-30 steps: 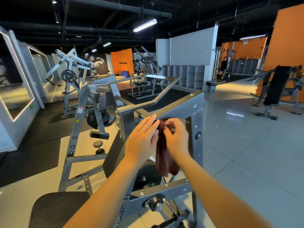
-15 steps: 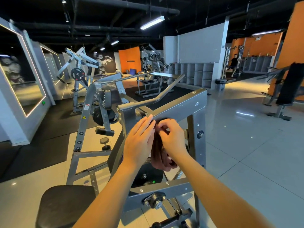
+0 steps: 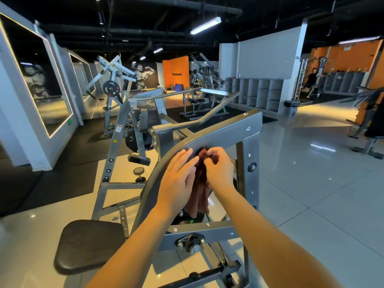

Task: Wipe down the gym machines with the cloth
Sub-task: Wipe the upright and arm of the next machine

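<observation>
Maroon cloth (image 3: 200, 196) hangs lengthwise downward, right hand (image 3: 218, 170) pinching its top, left hand (image 3: 178, 181) flat alongside.

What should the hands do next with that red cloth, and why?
Probably press the cloth against the grey frame bar right behind it and start wiping. The right hand pinches the cloth's top, the left hand lies flat along its side, and the cloth hangs bunched in front of the bar.
</observation>
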Demonstrator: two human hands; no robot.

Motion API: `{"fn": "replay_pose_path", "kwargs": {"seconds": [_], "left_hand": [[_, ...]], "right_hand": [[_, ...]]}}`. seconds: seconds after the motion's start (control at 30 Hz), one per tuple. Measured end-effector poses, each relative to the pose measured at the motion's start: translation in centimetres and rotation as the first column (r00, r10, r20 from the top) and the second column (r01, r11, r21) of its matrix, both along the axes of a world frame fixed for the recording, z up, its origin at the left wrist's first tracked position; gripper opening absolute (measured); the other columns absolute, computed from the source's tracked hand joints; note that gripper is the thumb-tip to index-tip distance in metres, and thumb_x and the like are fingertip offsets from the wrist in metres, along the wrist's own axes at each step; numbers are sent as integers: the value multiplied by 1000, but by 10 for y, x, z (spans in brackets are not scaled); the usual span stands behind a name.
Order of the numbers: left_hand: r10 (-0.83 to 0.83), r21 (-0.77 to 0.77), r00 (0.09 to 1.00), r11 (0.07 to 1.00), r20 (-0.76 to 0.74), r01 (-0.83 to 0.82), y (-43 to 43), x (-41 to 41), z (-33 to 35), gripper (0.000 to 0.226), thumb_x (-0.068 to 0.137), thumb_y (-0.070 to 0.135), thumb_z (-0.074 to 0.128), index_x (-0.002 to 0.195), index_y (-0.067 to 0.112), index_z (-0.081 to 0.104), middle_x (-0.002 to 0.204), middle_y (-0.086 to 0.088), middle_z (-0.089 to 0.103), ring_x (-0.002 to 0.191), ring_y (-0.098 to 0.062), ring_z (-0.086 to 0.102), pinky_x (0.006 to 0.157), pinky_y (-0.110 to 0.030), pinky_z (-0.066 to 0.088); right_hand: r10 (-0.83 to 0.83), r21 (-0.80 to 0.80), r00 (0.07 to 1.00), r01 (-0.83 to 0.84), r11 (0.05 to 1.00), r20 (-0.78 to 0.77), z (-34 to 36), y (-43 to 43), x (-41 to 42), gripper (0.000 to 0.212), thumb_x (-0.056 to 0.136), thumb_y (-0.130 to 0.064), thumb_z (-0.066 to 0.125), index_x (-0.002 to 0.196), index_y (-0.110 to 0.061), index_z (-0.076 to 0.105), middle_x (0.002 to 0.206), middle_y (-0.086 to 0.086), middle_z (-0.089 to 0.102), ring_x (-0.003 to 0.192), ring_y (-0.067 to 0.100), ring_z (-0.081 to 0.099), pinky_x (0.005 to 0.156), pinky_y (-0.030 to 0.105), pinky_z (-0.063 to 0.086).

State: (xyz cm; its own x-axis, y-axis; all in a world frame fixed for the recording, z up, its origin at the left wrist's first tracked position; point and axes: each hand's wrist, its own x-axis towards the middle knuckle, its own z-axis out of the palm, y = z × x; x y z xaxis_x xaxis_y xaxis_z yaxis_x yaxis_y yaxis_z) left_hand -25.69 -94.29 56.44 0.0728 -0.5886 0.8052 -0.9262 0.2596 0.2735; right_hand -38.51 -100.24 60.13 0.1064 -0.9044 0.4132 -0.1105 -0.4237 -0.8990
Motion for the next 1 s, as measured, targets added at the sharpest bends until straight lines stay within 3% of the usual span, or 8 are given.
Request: {"fn": "replay_pose_path", "kwargs": {"seconds": [0.13,0.27,0.4,0.47,0.57,0.83,0.93,1.0], "left_hand": [[-119,242,931,947,-344,211,26,-32,-16,35,103,26,57,135,36,49,137,20,52,121,16,47,101,-6,37],[-78,226,774,934,-628,277,25,-47,-14,23,99,10,61,117,23,60,109,10,65,91,10,63,70,-7,48],[-51,234,812,946,-582,226,21,-45,-9,19,100,21,63,117,27,68,112,18,66,104,12,57,79,0,41],[-60,242,845,945,-532,219,20,-45,-6,22,102,23,60,121,25,69,112,17,66,102,18,54,82,2,38],[-47,273,872,940,-487,204,20,-47,0,25,105,26,53,126,30,67,114,21,63,99,20,52,83,5,34],[-70,294,896,931,-438,217,16,-37,8,32,106,32,50,136,29,61,137,12,59,117,6,49,88,10,27],[-102,212,947,962,-304,172,14,-26,11,32,103,26,54,134,24,64,135,8,62,120,5,50,104,-4,34],[-64,102,982,991,-175,82,6,-14,9,32,101,22,58,131,21,67,139,3,61,132,-9,51,116,-31,40]], "right_hand": [[50,164,988,-74,984,148,-15,8,-18,15,99,-14,60,103,-28,56,101,-6,64,99,13,63,87,31,56],[54,297,989,-93,950,138,-26,6,-31,13,97,-15,60,99,-27,57,105,4,63,96,22,64,82,36,57],[-45,19,993,48,999,-105,-41,10,-53,28,98,-18,62,114,-39,54,123,-9,40,114,12,51,98,28,50],[150,-81,985,-157,984,-87,-47,17,-62,30,99,-18,61,123,-36,56,127,-13,44,118,7,52,99,26,50],[397,-8,908,-402,916,-132,-53,29,-67,36,99,-23,63,132,-34,55,135,-13,50,122,3,53,103,23,50],[166,-37,980,-171,985,-110,-37,28,-54,29,99,-8,59,117,-31,65,124,-10,56,107,2,56,89,9,50],[26,-36,999,-28,999,-45,-26,15,-49,29,101,-9,56,122,-27,66,127,-5,57,112,10,56,100,27,52],[-109,-34,994,109,993,-2,-19,5,-42,28,102,-15,57,127,-25,65,132,-2,55,113,9,52,104,30,49]]}}
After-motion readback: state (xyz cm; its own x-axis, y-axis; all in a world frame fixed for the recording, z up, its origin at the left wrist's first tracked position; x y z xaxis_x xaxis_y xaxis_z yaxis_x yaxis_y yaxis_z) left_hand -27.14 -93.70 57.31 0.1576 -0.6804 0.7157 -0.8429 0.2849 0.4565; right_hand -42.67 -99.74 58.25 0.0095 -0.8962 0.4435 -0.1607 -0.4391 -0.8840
